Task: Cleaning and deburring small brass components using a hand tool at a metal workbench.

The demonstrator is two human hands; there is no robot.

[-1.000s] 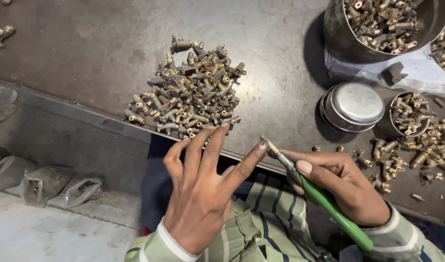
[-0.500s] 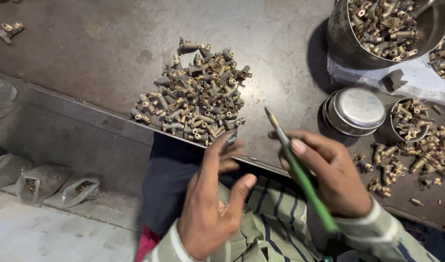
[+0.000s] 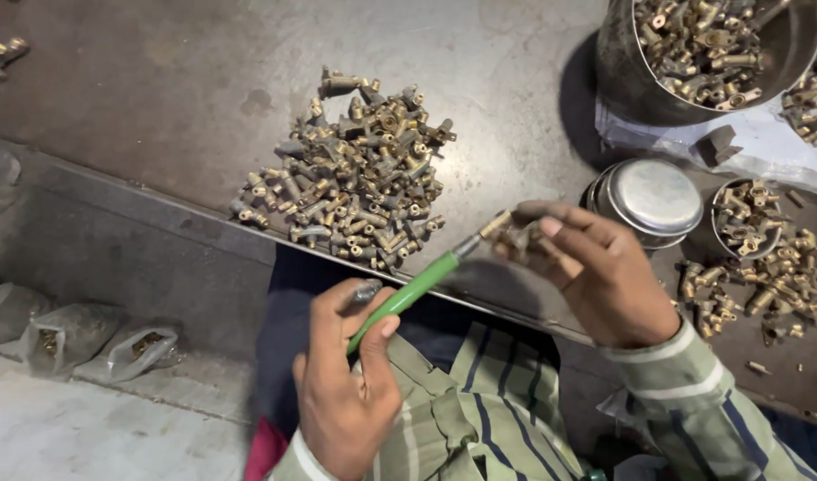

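My left hand (image 3: 342, 392) sits low in the middle, gripping the handle of a green-handled screwdriver (image 3: 408, 294) that slants up to the right. A small grey metal piece (image 3: 366, 290) also shows at its fingertips. My right hand (image 3: 604, 281) is above the table's front edge, pinching a small brass fitting (image 3: 513, 237) against the tool's metal tip. A pile of brass fittings (image 3: 355, 183) lies on the dark metal table (image 3: 159, 98), just beyond both hands.
A large steel pot (image 3: 694, 53) of brass parts stands at the back right. Nearer are an upturned steel bowl (image 3: 651, 198) and a small cup of fittings (image 3: 744, 214), with loose fittings (image 3: 774, 285) beside them. Plastic bags (image 3: 97, 347) lie on the floor, left.
The green tool has passed from my right hand to my left. My right hand rose over the table edge and now pinches a brass fitting at the tool's tip.
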